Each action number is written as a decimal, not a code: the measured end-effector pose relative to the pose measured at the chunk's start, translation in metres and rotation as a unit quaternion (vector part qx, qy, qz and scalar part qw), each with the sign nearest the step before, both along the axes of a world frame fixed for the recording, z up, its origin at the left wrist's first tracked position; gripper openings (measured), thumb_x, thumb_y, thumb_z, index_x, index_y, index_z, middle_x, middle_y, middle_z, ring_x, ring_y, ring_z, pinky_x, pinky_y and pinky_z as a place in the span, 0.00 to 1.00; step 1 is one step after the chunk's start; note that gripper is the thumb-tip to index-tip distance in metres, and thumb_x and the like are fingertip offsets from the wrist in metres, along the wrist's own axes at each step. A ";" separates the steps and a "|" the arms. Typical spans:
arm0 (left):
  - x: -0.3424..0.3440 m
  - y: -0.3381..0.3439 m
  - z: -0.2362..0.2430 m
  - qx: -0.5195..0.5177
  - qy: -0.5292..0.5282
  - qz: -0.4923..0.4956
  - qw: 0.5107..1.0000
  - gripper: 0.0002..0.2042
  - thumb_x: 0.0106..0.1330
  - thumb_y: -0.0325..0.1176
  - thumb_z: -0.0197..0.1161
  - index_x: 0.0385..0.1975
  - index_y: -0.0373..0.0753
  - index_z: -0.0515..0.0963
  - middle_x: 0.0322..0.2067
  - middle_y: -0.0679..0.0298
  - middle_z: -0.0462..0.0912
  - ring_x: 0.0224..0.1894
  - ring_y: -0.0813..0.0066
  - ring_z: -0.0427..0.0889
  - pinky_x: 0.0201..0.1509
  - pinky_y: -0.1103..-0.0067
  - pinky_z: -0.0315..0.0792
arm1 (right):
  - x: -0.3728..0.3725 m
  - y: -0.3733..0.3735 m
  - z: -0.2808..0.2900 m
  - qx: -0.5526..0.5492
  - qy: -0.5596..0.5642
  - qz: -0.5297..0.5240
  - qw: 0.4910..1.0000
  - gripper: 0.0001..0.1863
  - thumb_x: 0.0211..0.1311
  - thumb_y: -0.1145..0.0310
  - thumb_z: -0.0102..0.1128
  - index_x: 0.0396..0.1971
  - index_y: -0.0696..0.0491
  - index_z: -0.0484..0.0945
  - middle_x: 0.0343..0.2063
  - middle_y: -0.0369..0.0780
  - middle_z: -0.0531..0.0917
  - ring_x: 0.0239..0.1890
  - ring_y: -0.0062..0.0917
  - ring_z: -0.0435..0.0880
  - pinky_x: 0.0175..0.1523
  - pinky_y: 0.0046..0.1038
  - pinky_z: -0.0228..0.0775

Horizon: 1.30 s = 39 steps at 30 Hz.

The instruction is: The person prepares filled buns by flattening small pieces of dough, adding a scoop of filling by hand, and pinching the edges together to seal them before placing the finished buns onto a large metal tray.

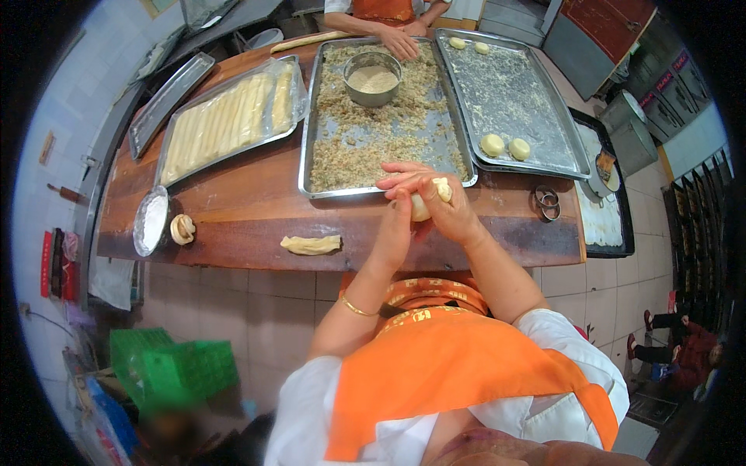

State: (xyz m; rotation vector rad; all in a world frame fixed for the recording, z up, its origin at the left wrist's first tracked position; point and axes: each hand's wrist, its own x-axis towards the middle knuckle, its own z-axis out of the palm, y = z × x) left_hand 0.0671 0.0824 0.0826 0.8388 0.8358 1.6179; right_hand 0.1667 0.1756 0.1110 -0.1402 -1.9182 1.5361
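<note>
Over the table's near edge, just below the filling tray, both my hands come together around a piece of pale dough (420,208). My left hand (398,203) supports it from the left, fingers pointing away from me. My right hand (453,211) wraps it from the right, and a knob of dough pokes out above its thumb and forefinger. The palms hide most of the piece. A strip of dough (311,245) lies on the table to the left. Beyond my hands, a large metal tray (305,167) carries crumbly brown filling and a metal bowl (373,97) of tan crumbs.
Round dough pieces (493,145) sit on a floured tray (571,151) at the right, near ring cutters (547,203). Dough rolls (217,116) under plastic, a flour bowl (152,223) and a dough lump (183,229) stand left. Across the table, a co-worker's hand (400,41) reaches the filling.
</note>
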 end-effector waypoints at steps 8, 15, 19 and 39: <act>-0.016 -0.006 -0.006 0.028 0.025 -0.053 0.998 0.26 0.75 0.58 0.46 0.59 0.42 0.65 0.40 0.66 0.77 0.31 0.82 0.74 0.29 0.85 0.65 | -0.009 -0.014 0.014 0.075 0.061 -0.133 0.986 0.30 0.75 0.45 0.43 0.46 0.56 0.85 0.55 0.47 0.81 0.64 0.39 0.73 0.69 0.40 0.58; 0.023 0.003 0.002 0.047 0.058 0.141 0.987 0.25 0.76 0.56 0.44 0.53 0.38 0.67 0.31 0.68 0.75 0.23 0.85 0.70 0.22 0.87 0.60 | 0.003 0.010 -0.005 -0.032 -0.010 0.011 0.999 0.33 0.75 0.43 0.40 0.51 0.57 0.82 0.62 0.47 0.75 0.72 0.36 0.62 0.70 0.41 0.58; -0.003 -0.010 0.009 0.021 0.046 -0.024 0.998 0.27 0.76 0.58 0.43 0.54 0.36 0.68 0.30 0.68 0.75 0.25 0.86 0.70 0.23 0.87 0.60 | 0.000 -0.011 0.012 -0.017 0.062 -0.057 0.996 0.32 0.76 0.44 0.40 0.46 0.58 0.83 0.55 0.47 0.81 0.67 0.37 0.69 0.68 0.40 0.62; 0.019 0.006 -0.007 0.081 0.159 0.140 0.974 0.28 0.73 0.60 0.48 0.52 0.37 0.67 0.29 0.68 0.73 0.23 0.85 0.67 0.24 0.85 0.62 | 0.007 0.015 -0.019 -0.122 0.024 0.048 0.991 0.35 0.77 0.42 0.31 0.49 0.57 0.82 0.62 0.48 0.73 0.71 0.40 0.62 0.72 0.43 0.53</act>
